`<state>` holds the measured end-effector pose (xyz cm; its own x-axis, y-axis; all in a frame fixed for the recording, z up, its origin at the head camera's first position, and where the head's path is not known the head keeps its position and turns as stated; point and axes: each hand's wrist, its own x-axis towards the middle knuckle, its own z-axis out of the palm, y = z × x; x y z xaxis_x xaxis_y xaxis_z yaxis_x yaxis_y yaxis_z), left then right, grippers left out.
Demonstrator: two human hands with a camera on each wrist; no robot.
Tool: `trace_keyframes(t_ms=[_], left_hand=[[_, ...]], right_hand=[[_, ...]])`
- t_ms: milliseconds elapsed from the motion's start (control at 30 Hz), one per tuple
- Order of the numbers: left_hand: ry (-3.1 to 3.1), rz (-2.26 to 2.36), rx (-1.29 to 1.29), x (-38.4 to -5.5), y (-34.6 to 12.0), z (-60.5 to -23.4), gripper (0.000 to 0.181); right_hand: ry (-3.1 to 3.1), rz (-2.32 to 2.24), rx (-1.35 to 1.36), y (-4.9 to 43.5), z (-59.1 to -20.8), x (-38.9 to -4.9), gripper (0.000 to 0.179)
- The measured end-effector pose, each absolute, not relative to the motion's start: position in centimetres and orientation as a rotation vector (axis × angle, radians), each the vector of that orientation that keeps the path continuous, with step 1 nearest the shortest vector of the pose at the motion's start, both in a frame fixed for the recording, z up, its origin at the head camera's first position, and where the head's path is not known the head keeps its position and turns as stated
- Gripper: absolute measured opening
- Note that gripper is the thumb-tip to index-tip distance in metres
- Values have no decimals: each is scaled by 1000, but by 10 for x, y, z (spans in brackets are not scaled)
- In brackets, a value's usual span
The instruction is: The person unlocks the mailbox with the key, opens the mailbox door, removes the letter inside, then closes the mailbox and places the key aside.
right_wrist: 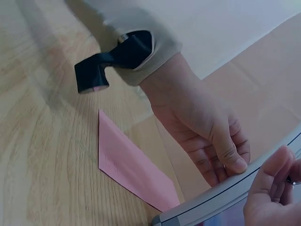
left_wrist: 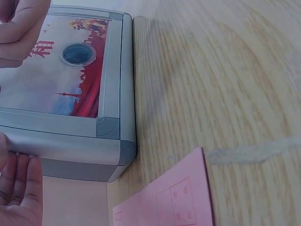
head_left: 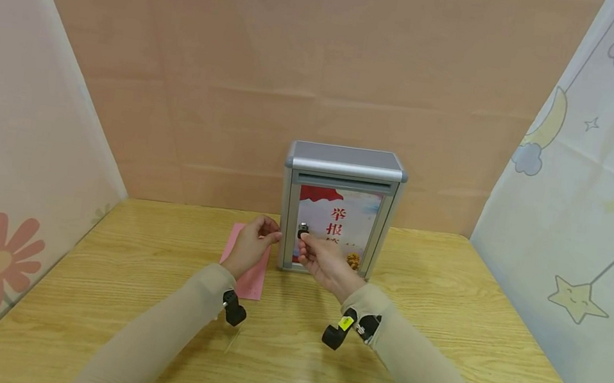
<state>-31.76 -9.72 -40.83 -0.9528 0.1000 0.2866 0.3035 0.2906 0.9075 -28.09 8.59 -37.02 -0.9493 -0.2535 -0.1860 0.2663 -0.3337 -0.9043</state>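
Observation:
A grey metal report box (head_left: 347,158) stands upright on the table, its front panel printed in red and white. My right hand (head_left: 327,262) pinches a small black-headed key (head_left: 302,234) at the lock on the left part of that panel. On the box's left side, my left hand (head_left: 251,247) rests its fingertips against the side wall, the thumb by the front edge. A pink envelope (head_left: 256,283) lies flat on the table, partly under my left wrist in the head view. In the left wrist view, printed squares mark the envelope (left_wrist: 181,202).
The wooden table (head_left: 423,284) reaches back to a plain peach backdrop (head_left: 229,78). Patterned cloth walls (head_left: 590,209) stand at both sides. Near the top of the box front runs a narrow slot (head_left: 345,183).

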Motion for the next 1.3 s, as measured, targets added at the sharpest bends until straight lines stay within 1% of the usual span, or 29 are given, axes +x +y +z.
trace_keyframes(t_ms=[167, 400, 533, 867, 1300], left_hand=[[-2387, -1700, -389, -316, -97, -408, 14], [-2377, -1709, -387, -316, -97, -408, 14], [-2377, -1710, -388, -316, -97, -407, 14], [-2400, -1701, -372, -315, -97, -409, 14], [-2392, -1725, -378, -317, -98, -410, 14]], right_hand=[[1668, -2327, 20, 85, -370, -280, 16], [1513, -2382, 24, 83, -370, -278, 14], [1556, -2380, 27, 82, -369, -277, 15], [1635, -2366, 108, 80, -366, -275, 13], [1724, -2328, 40, 80, -366, -271, 18]])
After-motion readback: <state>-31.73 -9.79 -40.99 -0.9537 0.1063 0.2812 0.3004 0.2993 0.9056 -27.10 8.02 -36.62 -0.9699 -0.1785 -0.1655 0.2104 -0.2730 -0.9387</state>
